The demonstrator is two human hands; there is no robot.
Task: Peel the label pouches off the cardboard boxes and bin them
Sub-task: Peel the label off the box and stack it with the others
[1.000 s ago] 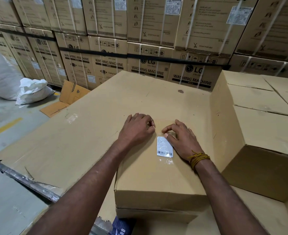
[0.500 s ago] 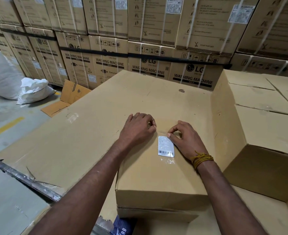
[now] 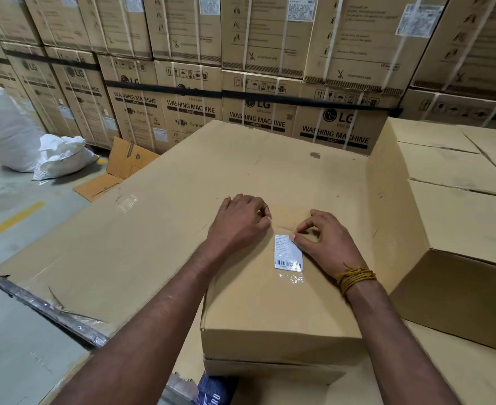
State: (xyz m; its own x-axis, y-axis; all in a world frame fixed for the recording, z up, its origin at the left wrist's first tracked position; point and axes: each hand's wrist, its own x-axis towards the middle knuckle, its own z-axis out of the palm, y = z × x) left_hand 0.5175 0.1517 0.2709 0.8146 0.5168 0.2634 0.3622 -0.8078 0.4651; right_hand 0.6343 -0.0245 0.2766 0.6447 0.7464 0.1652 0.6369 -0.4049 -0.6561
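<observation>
At frame centre, label pouch (image 3: pixel 288 253) lay flat on small box (image 3: pixel 281 305); right hand (image 3: pixel 325 244) pinched its top corner, left hand (image 3: pixel 240 222) curled, knuckles braced on cardboard, holding nothing. Risk: thin film tearing if yanked, leaving scraps stuck

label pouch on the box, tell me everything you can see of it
The label pouch is a small upright white rectangle under glossy clear film, with fine print above and a barcode near its bottom edge. It lies flat on the top of the box. The right hand touches its upper right corner; the left hand rests beside it, apart.
</observation>
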